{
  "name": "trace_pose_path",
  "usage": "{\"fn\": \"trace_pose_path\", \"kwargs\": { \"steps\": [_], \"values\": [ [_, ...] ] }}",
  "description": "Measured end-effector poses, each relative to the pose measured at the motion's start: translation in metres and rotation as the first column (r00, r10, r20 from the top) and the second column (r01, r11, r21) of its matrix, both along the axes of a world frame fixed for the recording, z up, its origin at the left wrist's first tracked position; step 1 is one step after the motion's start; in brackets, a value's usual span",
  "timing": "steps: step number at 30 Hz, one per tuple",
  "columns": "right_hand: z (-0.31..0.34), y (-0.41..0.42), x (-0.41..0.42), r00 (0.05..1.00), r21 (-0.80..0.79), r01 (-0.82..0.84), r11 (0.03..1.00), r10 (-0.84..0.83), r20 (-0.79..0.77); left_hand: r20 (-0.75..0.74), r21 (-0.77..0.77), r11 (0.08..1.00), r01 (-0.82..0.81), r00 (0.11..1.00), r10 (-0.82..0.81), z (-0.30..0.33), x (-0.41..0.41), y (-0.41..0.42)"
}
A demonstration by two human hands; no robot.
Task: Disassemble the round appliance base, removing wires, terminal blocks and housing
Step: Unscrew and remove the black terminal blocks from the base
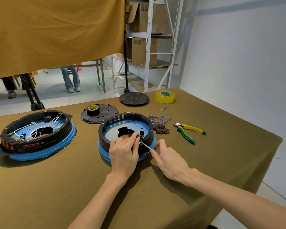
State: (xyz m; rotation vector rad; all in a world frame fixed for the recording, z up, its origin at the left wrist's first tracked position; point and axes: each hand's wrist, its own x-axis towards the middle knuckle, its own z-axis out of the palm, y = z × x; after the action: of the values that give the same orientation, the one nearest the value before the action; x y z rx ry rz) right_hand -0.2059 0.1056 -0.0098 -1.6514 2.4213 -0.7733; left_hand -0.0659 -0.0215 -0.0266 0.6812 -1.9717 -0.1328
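Observation:
A round appliance base (122, 124) with a black ring housing over a blue rim sits mid-table, its inside stripped to a blue plate. My left hand (124, 152) lies over its near rim and grips a small black part at the inner edge. My right hand (168, 160) pinches a thin metal tool (144, 145) that points at that part. To the right lie removed blue wires (160, 119) and red-and-black switch blocks (161, 129). A second base (38, 134), still holding white wires, sits at the left.
Yellow-green pliers (188, 131) lie right of the switches. A black perforated cover (100, 114) carries a tape roll; another black round cover (134, 98) and a yellow tape roll (165, 96) sit at the far edge. The table's right edge is close. A person's legs stand beyond.

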Motion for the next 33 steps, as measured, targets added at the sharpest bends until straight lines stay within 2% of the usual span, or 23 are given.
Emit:
{"fn": "trace_pose_path", "kwargs": {
  "steps": [3,7,11,15,17,19,21,23,27,30,33],
  "values": [
    [0.001,0.015,-0.011,1.0,0.008,0.012,1.0,-0.012,-0.019,-0.051,0.051,0.999,-0.019,0.998,0.022,0.004,-0.002,0.001],
    [0.005,0.025,-0.018,0.999,0.015,0.041,0.999,-0.04,-0.037,-0.041,0.051,0.999,-0.012,0.999,0.014,0.006,-0.001,0.001],
    [0.004,0.031,-0.024,0.969,-0.029,0.093,0.995,-0.097,-0.228,-0.017,0.045,0.999,0.004,1.0,-0.003,0.006,0.001,0.001],
    [0.001,0.036,-0.047,0.899,-0.042,0.253,0.967,-0.251,-0.358,0.005,0.041,0.999,0.028,1.0,-0.028,0.006,0.003,0.001],
    [0.002,0.029,-0.059,0.878,-0.002,0.338,0.941,-0.316,-0.36,0.02,0.033,0.999,0.04,0.999,-0.041,0.005,0.004,0.002],
    [0.006,0.015,-0.061,0.883,0.015,0.352,0.936,-0.327,-0.336,0.033,0.034,0.998,0.044,0.998,-0.045,0.006,0.005,0.002],
    [0.008,-0.001,-0.057,0.892,0.009,0.316,0.949,-0.294,-0.343,0.037,0.031,0.998,0.053,0.998,-0.054,0.007,0.007,0.001],
    [0.013,-0.012,-0.053,0.925,-0.054,0.247,0.967,-0.252,-0.283,0.045,0.031,0.997,0.066,0.997,-0.067,0.008,0.01,0.0],
    [0.032,-0.022,-0.038,0.991,-0.266,-0.104,0.958,0.078,-0.107,0.061,0.028,0.997,0.076,0.995,-0.077,0.01,0.013,0.0],
    [0.044,-0.031,-0.023,0.954,-0.229,-0.298,0.927,0.285,-0.09,0.065,0.04,0.995,0.089,0.994,-0.092,0.012,0.014,0.0],
    [0.045,-0.041,-0.017,0.93,-0.185,-0.366,0.912,0.353,-0.099,0.08,0.05,0.994,0.095,0.992,-0.099,0.014,0.018,-0.001]
  ]
}}
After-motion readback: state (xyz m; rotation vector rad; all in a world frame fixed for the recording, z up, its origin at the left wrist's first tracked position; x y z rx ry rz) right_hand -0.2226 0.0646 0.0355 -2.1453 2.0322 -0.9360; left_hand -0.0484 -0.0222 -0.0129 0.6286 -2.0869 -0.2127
